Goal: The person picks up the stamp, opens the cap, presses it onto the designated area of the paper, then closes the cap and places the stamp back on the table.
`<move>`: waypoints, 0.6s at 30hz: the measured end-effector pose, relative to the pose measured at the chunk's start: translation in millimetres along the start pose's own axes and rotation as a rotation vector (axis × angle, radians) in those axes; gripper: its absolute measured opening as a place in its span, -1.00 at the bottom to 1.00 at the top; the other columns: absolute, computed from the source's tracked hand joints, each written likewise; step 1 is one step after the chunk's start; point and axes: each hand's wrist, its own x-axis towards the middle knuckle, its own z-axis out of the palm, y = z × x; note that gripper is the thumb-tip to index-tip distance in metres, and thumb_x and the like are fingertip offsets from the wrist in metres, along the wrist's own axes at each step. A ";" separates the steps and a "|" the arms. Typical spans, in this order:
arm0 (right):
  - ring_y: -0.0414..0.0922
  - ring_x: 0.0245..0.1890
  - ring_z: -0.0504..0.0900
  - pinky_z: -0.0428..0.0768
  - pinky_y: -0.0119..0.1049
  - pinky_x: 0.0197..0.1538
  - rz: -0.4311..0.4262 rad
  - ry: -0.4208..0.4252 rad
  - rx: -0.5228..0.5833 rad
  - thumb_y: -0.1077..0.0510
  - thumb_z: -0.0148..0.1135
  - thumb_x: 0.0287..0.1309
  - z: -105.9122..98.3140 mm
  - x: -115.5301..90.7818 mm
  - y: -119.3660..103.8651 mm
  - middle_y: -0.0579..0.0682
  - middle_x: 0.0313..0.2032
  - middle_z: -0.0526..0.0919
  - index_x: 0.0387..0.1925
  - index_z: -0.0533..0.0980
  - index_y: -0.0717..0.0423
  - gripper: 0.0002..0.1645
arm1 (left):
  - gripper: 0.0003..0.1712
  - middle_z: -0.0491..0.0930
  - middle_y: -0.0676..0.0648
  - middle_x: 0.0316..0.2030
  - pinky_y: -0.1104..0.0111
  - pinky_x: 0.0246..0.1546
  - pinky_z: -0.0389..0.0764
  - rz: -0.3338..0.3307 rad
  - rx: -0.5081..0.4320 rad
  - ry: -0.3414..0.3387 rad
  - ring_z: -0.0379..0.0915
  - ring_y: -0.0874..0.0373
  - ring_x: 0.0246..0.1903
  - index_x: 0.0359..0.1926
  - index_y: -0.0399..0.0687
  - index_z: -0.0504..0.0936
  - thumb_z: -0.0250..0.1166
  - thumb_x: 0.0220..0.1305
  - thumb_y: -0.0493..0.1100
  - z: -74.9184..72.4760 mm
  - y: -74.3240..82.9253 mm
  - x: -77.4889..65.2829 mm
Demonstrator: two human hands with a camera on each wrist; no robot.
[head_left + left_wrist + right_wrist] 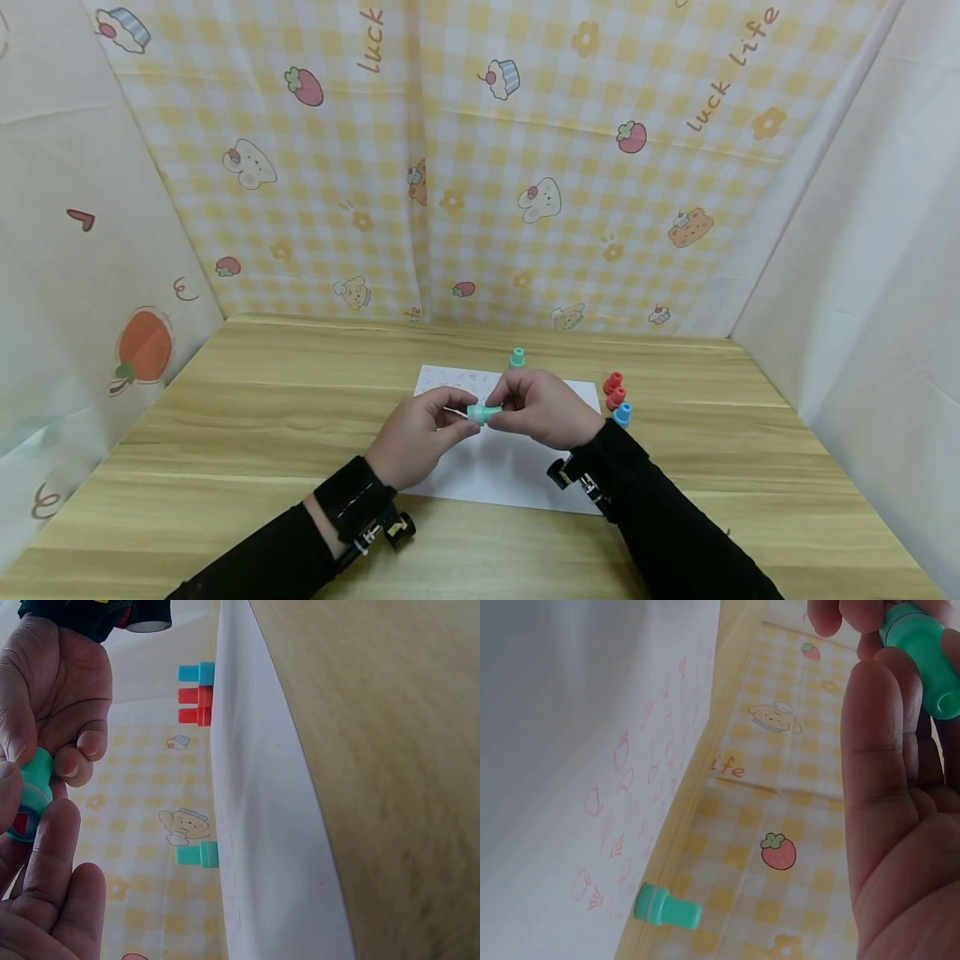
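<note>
Over the white sheet of paper (502, 475), both hands hold one small green stamp (482, 413) lying sideways in the air. Its wide end is pinched between the thumb and fingers of my left hand (412, 433). My right hand (546, 410) grips the narrow handle. A dark red patch shows on the stamp's wide end in the left wrist view. Small red stamped prints, strawberry-like among them, cover the far part of the paper in the right wrist view (622, 750). Fingers hide part of the held stamp.
A second green stamp (517, 358) stands upright at the paper's far edge. Right of the paper are two red stamps (612, 383) and a blue stamp (622, 414), close together. A patterned yellow-checked cloth (480, 167) hangs behind the wooden table (262, 417).
</note>
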 end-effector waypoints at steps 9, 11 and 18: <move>-0.14 -0.34 0.56 0.58 -0.39 -0.25 -0.007 -0.014 -0.006 0.28 0.45 0.26 0.3 -0.1 1.1 -0.03 -0.34 0.70 -0.18 0.65 0.16 -0.87 | -0.71 0.73 -0.01 -0.06 0.42 -0.22 0.68 -0.005 0.002 -0.009 0.74 0.24 -0.20 0.08 -0.04 0.70 0.46 0.37 -0.18 0.7 0.8 -1.2; -0.14 -0.34 0.55 0.57 -0.39 -0.26 -0.007 -0.014 -0.012 0.27 0.45 0.26 0.4 -0.1 1.4 -0.03 -0.36 0.70 -0.19 0.66 0.16 -0.88 | -0.70 0.74 -0.02 -0.06 0.42 -0.22 0.68 -0.002 0.003 -0.008 0.74 0.24 -0.20 0.08 -0.05 0.70 0.46 0.37 -0.19 0.6 1.1 -1.4; -0.14 -0.33 0.55 0.58 -0.35 -0.22 -0.003 -0.015 -0.019 0.27 0.45 0.26 0.8 -0.1 1.6 -0.05 -0.38 0.72 -0.18 0.67 0.14 -0.88 | -0.72 0.76 0.01 -0.06 0.42 -0.20 0.69 0.001 0.018 -0.008 0.74 0.26 -0.20 0.07 -0.05 0.72 0.46 0.37 -0.17 0.7 1.3 -1.2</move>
